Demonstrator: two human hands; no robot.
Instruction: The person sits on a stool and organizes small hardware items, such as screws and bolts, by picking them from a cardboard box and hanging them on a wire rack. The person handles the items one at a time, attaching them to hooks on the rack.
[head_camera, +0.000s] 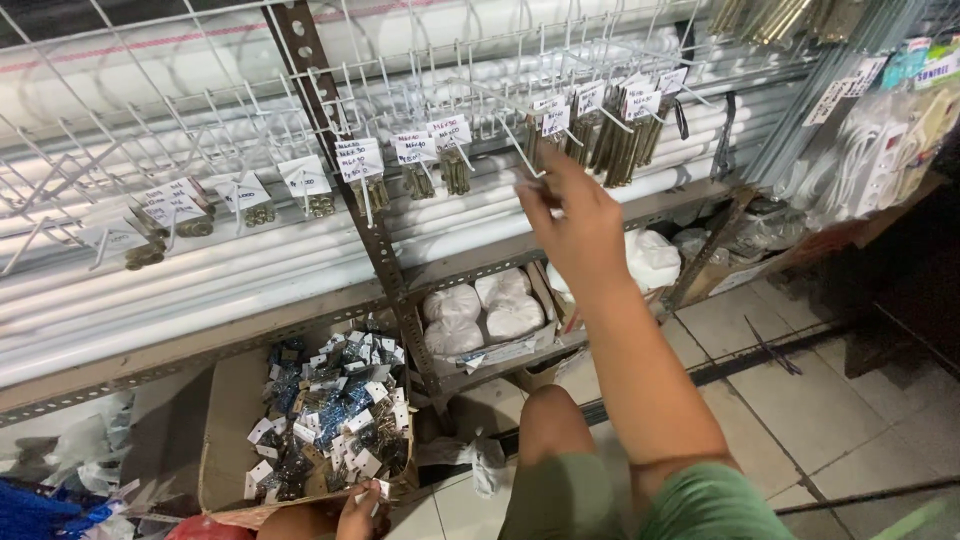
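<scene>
Reaching up-left, the right hand (575, 225) pinches a hanging bolt packet (540, 150) on the wire rack (250, 120); the left hand (358, 512), low by the cardboard box (225, 440), grips a small packet (381, 489).

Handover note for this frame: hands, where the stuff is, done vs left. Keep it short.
Right hand: raised to the white wire rack, fingers at a hook of hanging bolt packets; grip not clear.
Left hand: low, at the edge of the cardboard box of small bagged hardware packets; grip not visible.
Done: many hooks already carry tagged packets.
Left: the box is still well filled.
</scene>
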